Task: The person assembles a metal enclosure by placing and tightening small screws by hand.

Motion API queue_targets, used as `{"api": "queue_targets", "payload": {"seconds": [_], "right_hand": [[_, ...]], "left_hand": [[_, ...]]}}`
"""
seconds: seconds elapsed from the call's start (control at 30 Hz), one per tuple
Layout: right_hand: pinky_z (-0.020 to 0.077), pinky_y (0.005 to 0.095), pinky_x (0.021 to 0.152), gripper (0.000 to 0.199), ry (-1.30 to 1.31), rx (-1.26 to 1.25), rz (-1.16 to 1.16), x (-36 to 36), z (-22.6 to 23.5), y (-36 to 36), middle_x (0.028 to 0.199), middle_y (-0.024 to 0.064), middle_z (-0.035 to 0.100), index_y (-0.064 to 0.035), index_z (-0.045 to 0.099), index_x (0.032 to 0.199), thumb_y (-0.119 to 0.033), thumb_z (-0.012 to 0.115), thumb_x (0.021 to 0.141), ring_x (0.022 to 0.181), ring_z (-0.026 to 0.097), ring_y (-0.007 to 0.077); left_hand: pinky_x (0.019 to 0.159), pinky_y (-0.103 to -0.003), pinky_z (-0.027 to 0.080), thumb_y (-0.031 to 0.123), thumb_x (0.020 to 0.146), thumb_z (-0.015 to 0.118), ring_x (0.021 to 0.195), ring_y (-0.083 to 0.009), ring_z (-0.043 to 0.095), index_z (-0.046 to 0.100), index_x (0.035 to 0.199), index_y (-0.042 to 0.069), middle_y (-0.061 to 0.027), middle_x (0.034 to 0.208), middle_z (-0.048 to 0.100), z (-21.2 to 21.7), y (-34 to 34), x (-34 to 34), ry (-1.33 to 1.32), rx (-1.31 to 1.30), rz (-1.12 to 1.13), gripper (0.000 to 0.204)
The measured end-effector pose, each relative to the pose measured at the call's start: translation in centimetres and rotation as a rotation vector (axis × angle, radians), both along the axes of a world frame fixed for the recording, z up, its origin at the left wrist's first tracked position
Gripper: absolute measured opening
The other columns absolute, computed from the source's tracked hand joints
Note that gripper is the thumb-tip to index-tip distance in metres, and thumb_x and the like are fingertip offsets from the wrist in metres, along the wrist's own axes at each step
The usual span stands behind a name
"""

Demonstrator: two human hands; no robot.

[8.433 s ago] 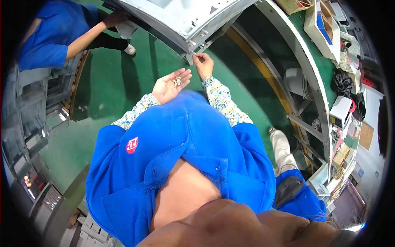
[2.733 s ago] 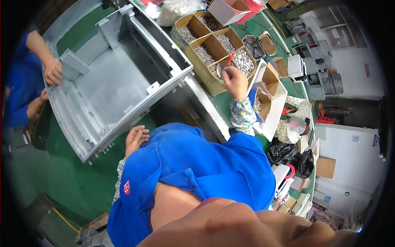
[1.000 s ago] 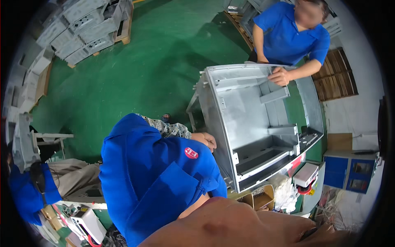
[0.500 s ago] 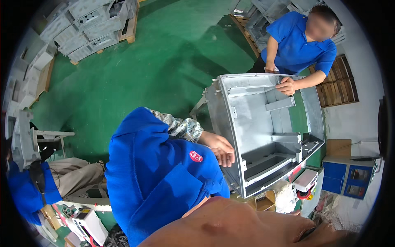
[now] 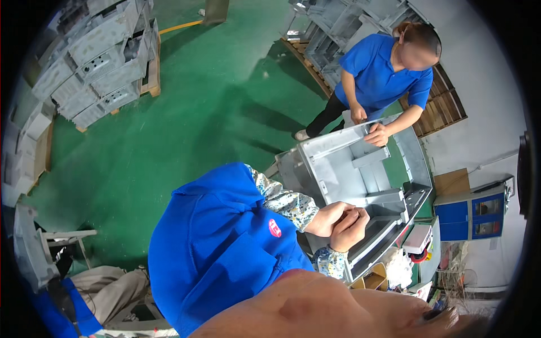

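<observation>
My left hand (image 5: 327,218) and my right hand (image 5: 350,231) meet above the near side of a large grey metal housing (image 5: 338,169). Their fingers are closed and pressed together at the tips. Whatever is between them, if anything, is too small or hidden to make out. Patterned sleeve covers (image 5: 293,205) are on both forearms. The housing is an open box with inner ledges and brackets, raised above the floor. Across it stands a person in a blue shirt (image 5: 377,70), one hand (image 5: 377,135) at its far rim, the other (image 5: 358,114) just beside that rim.
Below the housing are an open cardboard box (image 5: 375,279), a white bag (image 5: 397,265) and a bench (image 5: 431,250) with a white case. A blue cabinet (image 5: 468,217) stands by the wall. Grey castings (image 5: 101,67) are stacked on pallets at the left, and another person's legs (image 5: 112,287) show lower left.
My left hand has risen from beside the housing's edge to above it, with fingers now closed. My right hand has come into clear view against it. The view has shifted slightly.
</observation>
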State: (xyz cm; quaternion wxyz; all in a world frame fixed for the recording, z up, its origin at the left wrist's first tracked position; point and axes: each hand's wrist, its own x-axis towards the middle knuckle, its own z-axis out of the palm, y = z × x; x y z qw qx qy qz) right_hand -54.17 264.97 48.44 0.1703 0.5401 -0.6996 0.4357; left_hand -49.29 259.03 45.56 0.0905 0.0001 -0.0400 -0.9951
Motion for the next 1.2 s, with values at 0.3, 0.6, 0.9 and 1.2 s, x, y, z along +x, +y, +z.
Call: {"api": "queue_targets", "payload": {"seconds": [0.3, 0.6, 0.9, 1.2], "right_hand": [[0.0423, 0.0309, 0.055, 0.009, -0.013, -0.302, 0.113, 5.4, 1.0, -5.0, 0.074, 0.0151, 0.05, 0.0031, 0.05, 0.071, -0.002, 0.046, 0.077, 0.063, 0.051, 0.0241], [0.0426, 0.0321, 0.064, 0.013, -0.126, -0.278, -0.061, 8.2, -0.4, -8.1, 0.076, 0.013, 0.06, 0.0014, 0.056, 0.085, 0.007, 0.05, 0.074, 0.066, 0.056, 0.0256], [0.0428, 0.0244, 0.054, 0.021, -0.016, -0.199, -0.227, 9.5, -0.5, -7.0, 0.078, 0.0092, 0.054, -0.0013, 0.061, 0.095, 0.005, 0.057, 0.075, 0.062, 0.052, 0.0156], [0.0431, 0.0286, 0.066, 0.032, 0.036, -0.201, -0.221, 10.3, 1.3, -4.7, 0.081, 0.0107, 0.057, -0.0009, 0.06, 0.099, 0.007, 0.055, 0.069, 0.07, 0.055, 0.0207]], "left_hand": [[0.073, -0.025, 0.045, 0.025, 0.086, 0.043, 0.08, -0.0113, 0.056, 0.058, 0.088, 0.009, -0.0003, 0.083, 0.06, 0.6, -4.8, 4.7, -0.139, -0.126, 0.052, 0.023], [0.072, -0.028, 0.046, 0.025, 0.087, 0.037, 0.082, -0.0148, 0.056, 0.054, 0.086, 0.009, -0.0034, 0.086, 0.058, -2.2, -7.9, 6.0, -0.149, -0.195, -0.025, 0.024], [0.058, -0.024, 0.041, 0.006, 0.08, 0.052, 0.07, -0.0081, 0.05, 0.051, 0.083, 0.007, -0.0008, 0.077, 0.053, -4.1, -6.4, 6.9, 0.014, -0.29, -0.12, 0.003], [0.057, -0.023, 0.042, 0.017, 0.086, 0.048, 0.068, -0.0086, 0.05, 0.05, 0.091, 0.007, -0.0002, 0.079, 0.052, -4.8, -4.4, 5.7, 0.019, -0.776, -0.01, 0.012]]}}
